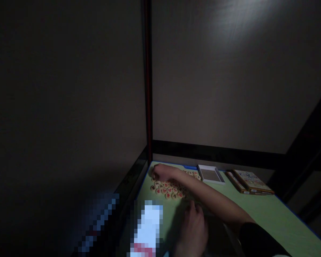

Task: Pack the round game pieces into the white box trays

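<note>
Many round wooden xiangqi pieces with red or dark characters lie in rows at the far left of a green table. My right hand reaches across from the right, over the far-left edge of these rows. Its fingers are curled downward, and whatever may be between the fingertips is hidden. Nearer to me, my left hand is low over the table, just in front of the rows. The left fingers are bent and drawn together; the dim light hides what they hold, if anything.
Behind the pieces on the right lies a shallow white box tray. Flat printed boxes are stacked farther right. Dark wall panels meet in a corner behind the table. At the front left is a pixelated bright object.
</note>
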`<state>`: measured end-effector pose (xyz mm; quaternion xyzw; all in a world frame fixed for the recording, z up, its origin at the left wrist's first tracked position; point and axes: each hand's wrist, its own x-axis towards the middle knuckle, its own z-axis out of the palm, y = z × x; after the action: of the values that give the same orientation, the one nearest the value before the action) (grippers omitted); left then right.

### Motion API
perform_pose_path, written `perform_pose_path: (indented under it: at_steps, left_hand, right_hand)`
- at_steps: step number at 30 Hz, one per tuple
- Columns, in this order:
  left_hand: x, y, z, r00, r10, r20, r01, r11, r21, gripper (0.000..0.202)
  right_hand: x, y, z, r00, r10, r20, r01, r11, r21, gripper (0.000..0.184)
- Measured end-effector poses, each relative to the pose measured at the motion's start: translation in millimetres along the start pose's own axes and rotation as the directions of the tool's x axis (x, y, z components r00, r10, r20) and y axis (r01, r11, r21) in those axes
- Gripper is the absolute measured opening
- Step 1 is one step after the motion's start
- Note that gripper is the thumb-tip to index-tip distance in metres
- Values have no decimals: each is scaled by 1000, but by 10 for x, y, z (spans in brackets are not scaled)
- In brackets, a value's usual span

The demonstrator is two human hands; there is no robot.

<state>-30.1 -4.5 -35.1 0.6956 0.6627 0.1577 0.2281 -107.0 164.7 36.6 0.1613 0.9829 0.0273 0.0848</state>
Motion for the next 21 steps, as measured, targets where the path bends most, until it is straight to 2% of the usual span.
perform_pose_path:
  at_steps: [4,15,18,21]
  left_hand:
    - [30,-11,27,999,7,-47,-8,1000,-4,48]
    - [21,-34,-11,995,56,-81,-61,996,-63,46]
    - [32,-40,12,996,39,-81,-44,997,-57,50]
    - [52,-42,46,995,-6,-103,1,998,-56,59]
  right_hand:
    - [-94,-117,75,998,-52,19,52,999,-11,21]
    - [-109,-302,140,1000,-19,15,21,991,-133,25]
    - [-131,-310,128,999,-28,-46,22,991,-133,31]
    - [-274,-265,62,988,5,-154,-18,996,-86,31]
